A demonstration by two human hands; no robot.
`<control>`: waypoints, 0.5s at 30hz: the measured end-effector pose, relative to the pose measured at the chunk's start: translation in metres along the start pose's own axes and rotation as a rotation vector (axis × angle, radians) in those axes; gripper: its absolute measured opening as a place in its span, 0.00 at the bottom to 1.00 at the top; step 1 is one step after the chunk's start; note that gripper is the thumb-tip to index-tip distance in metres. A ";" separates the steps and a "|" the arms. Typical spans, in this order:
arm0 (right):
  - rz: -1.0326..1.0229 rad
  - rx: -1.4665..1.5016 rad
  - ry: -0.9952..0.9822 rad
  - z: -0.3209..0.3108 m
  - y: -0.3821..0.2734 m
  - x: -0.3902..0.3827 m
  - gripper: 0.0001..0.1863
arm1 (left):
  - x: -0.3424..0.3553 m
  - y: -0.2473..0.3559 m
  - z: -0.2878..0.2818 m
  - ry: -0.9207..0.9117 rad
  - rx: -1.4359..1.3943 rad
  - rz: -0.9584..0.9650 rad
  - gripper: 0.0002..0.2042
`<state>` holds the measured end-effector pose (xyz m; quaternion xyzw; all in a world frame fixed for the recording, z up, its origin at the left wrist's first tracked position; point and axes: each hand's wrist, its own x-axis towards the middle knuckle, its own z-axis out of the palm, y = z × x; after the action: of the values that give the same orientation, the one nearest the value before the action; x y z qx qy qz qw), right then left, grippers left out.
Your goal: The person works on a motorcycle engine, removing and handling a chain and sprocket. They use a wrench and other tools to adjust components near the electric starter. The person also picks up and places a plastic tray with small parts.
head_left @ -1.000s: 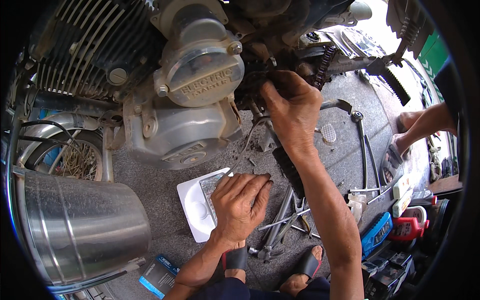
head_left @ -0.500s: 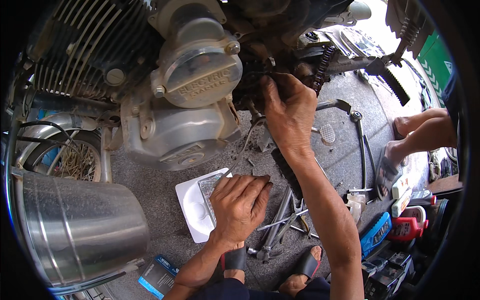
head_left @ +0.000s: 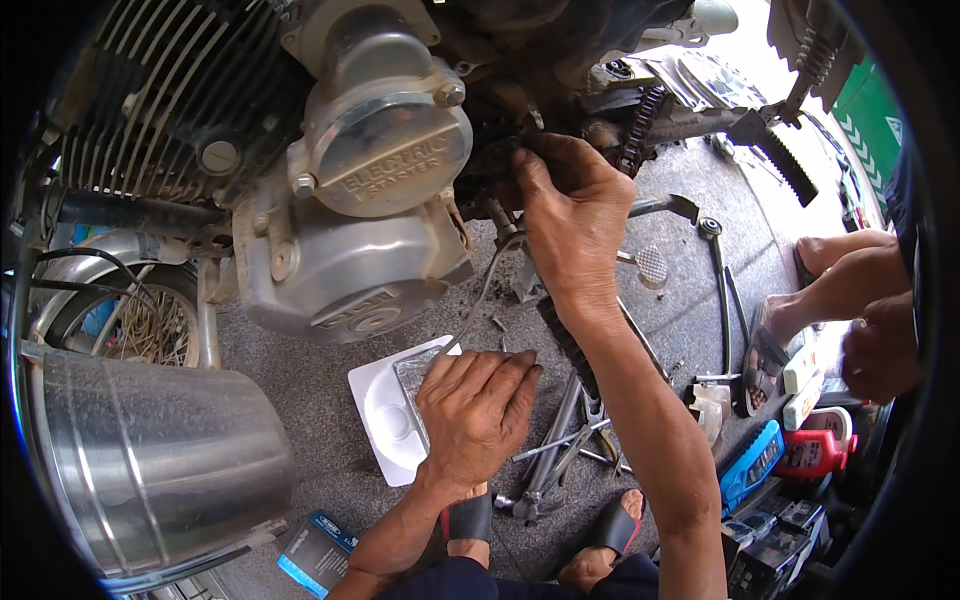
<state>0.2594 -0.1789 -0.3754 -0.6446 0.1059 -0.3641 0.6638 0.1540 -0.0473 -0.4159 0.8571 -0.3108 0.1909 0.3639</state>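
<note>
My right hand (head_left: 568, 215) reaches up beside the round silver starter cover (head_left: 385, 160), its thumb and index finger closed at a dark part (head_left: 500, 160) in the shadowed engine recess; what they grip is unclear. Below, my left hand (head_left: 470, 410) has curled fingers at the lower end of a thin grey cable (head_left: 485, 290), over a white plastic tray (head_left: 378, 405) with a silvery inner piece. Its fingertips are hidden. A lower engine casing (head_left: 350, 270) sits between the cover and the tray.
Tools (head_left: 545, 465) lie on the speckled floor beside my sandaled feet. A steel cylinder (head_left: 160, 450) and wheel (head_left: 150, 315) are at left. Red (head_left: 815, 452) and blue bottles (head_left: 752, 465) stand at right, below another person's legs (head_left: 850, 275) and hand (head_left: 880, 355).
My right hand has shifted slightly up and left; my left hand has moved only slightly. The other person's leg has moved, and their hand has come into view at the right.
</note>
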 end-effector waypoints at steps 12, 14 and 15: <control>0.070 -0.071 0.014 -0.001 -0.001 0.002 0.12 | 0.003 0.004 -0.001 -0.012 0.012 -0.019 0.07; 0.122 -0.061 -0.003 -0.001 -0.001 0.002 0.13 | 0.003 0.004 -0.001 -0.011 0.016 -0.014 0.07; 0.148 -0.055 -0.011 -0.001 -0.002 0.003 0.13 | 0.002 0.002 -0.001 -0.017 0.026 -0.004 0.07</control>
<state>0.2602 -0.1815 -0.3731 -0.6551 0.1596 -0.3073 0.6715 0.1537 -0.0490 -0.4131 0.8639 -0.3096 0.1872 0.3503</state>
